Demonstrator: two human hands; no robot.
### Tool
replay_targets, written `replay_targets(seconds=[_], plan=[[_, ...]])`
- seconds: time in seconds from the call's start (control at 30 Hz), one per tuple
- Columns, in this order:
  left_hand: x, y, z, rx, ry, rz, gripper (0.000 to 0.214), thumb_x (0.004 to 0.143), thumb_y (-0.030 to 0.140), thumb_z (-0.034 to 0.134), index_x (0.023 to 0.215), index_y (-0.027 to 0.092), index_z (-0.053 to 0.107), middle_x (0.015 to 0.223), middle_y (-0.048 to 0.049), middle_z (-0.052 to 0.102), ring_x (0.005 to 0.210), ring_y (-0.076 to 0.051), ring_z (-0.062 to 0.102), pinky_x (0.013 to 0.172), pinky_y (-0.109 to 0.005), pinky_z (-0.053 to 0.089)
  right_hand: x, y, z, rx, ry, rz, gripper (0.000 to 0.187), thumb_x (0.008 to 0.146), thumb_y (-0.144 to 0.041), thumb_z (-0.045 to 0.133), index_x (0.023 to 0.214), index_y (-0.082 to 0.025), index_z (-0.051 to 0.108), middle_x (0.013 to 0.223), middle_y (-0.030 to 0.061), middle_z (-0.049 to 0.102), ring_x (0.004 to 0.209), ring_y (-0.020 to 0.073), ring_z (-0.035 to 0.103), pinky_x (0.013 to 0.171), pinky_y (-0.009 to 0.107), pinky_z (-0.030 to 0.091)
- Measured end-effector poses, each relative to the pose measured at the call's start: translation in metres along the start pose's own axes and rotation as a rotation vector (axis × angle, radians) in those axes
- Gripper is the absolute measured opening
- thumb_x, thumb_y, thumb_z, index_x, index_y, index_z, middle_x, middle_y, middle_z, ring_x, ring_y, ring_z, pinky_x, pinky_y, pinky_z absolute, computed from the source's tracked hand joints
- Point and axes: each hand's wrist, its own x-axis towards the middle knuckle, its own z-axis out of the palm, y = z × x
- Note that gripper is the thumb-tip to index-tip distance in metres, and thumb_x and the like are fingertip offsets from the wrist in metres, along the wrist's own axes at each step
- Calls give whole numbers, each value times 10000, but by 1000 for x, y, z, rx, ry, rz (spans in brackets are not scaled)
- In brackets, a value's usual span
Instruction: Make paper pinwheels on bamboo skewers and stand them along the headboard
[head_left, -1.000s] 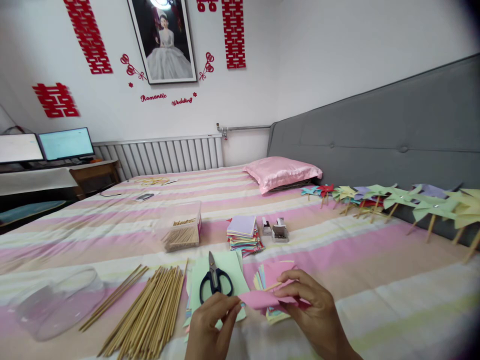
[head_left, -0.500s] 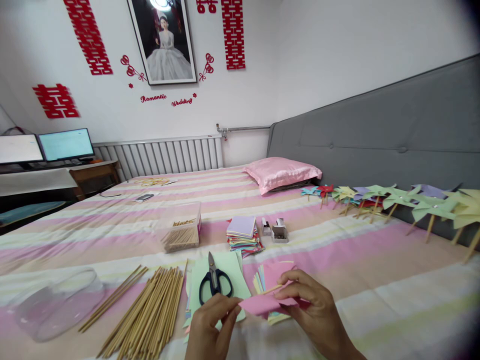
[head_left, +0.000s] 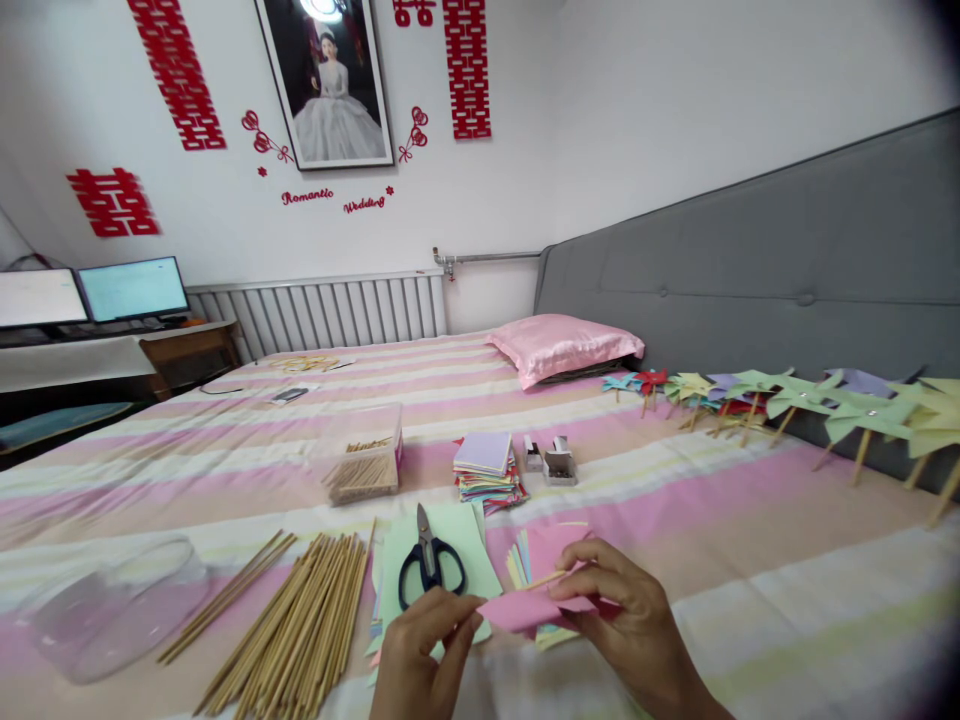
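Both grips, left hand and right hand, pinch a folded pink paper.

Two hands fold a pink paper over a striped bed.

The left hand and the right hand pinch the pink paper from either end, just above the bed. Scissors lie on a green sheet just beyond the left hand, with a bundle of wooden sticks to their left. Farther off sit a stack of coloured paper, a stapler and a box of short sticks. Paper pinwheels line the grey headboard on the right.
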Motion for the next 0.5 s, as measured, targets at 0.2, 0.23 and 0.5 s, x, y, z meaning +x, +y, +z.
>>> replay_targets(seconds=[0.2,0.23,0.5], plan=[[0,1,-1,11,9,12,208,809,195,513,922,221,685,665,-29,653,607,-147,608,567,-211,470,1,0,0,15,5,-15,66,738,-177,625,724,-215,678,800,42,582,665,141,625,555,187,511],[0,1,0,10,13,11,208,809,195,513,923,221,685,673,-30,655,612,-148,609,570,-212,471,1,0,0,15,4,-17,68,738,-176,625,723,-214,678,799,42,583,670,142,625,561,188,511],[-2,-3,2,-12,31,-15,194,811,205,514,898,207,688,697,-39,657,631,-147,614,587,-216,477,-1,2,1,35,-2,31,55,727,-176,636,718,-213,676,799,44,582,695,153,625,563,199,521]])
